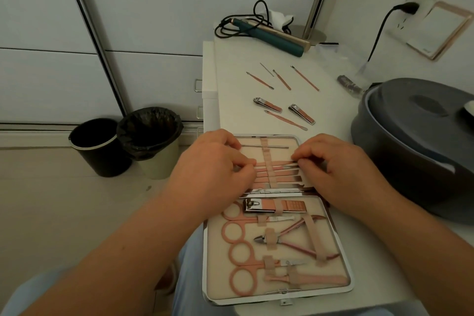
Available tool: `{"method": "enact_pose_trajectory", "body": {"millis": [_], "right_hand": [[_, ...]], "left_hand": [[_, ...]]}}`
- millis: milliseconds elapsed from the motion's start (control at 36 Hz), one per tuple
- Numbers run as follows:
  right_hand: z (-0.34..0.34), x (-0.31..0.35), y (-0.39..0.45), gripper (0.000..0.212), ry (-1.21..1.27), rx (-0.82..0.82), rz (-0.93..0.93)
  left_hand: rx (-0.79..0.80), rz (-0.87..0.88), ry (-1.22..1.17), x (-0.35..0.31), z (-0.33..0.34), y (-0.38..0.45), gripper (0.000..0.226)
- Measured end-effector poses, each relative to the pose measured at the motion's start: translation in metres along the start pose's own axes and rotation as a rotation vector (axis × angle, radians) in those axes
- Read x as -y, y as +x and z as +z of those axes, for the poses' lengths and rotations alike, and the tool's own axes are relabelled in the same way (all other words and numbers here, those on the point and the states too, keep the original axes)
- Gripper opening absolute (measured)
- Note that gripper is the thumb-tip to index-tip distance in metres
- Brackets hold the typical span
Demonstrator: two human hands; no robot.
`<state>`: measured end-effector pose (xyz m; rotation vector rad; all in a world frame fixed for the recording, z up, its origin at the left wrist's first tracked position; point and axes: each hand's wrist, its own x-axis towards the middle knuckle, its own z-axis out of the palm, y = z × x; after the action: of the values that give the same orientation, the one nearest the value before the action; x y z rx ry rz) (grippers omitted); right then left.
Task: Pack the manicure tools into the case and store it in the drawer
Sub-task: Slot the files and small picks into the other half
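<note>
Case [259, 290] lies open and flat on the white tabletop [230, 64], with its near end past the table's front edge. In the far half, several pink slim tools [279, 174] sit under a vertical elastic strap. Left hand [218, 164] rests on the left ends of these tools with fingers curled, and right hand [331, 161] pinches the tip of one slim tool at the right side between thumb and forefinger. The near half holds a large nail clipper [274, 206], scissors [246, 231] and a cuticle nipper [289, 238] under straps. Beyond the case, loose on the table, lie two small clippers [268, 105], one curved pusher [286, 120] and four thin sticks [282, 79]. The drawer handles [198, 85] show at the cabinet's left face.
</note>
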<state>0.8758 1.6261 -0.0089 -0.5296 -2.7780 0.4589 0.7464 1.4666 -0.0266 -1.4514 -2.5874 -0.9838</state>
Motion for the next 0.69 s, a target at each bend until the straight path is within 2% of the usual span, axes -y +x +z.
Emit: {"method": "enact_pose_trajectory", "body": {"millis": [139,472,694], "right_hand": [[0.0021,-0.0024,0.0002,0.016,-0.039,-0.046,0.038],[0.0019,-0.0048,0.0041,0.008,0.016,0.009,0.058],[0.0021,-0.0049,0.0036,0.010,-0.034,0.005,0.051]], "left_hand": [[0.001,-0.035,-0.015,-0.0003,-0.0011,0.0001,0.020],[-0.012,-0.062,-0.142,0.0025,-0.0079,-0.0005,0.026],[0.097,-0.074,-0.128,0.0021,-0.0038,-0.0036,0.025]]}}
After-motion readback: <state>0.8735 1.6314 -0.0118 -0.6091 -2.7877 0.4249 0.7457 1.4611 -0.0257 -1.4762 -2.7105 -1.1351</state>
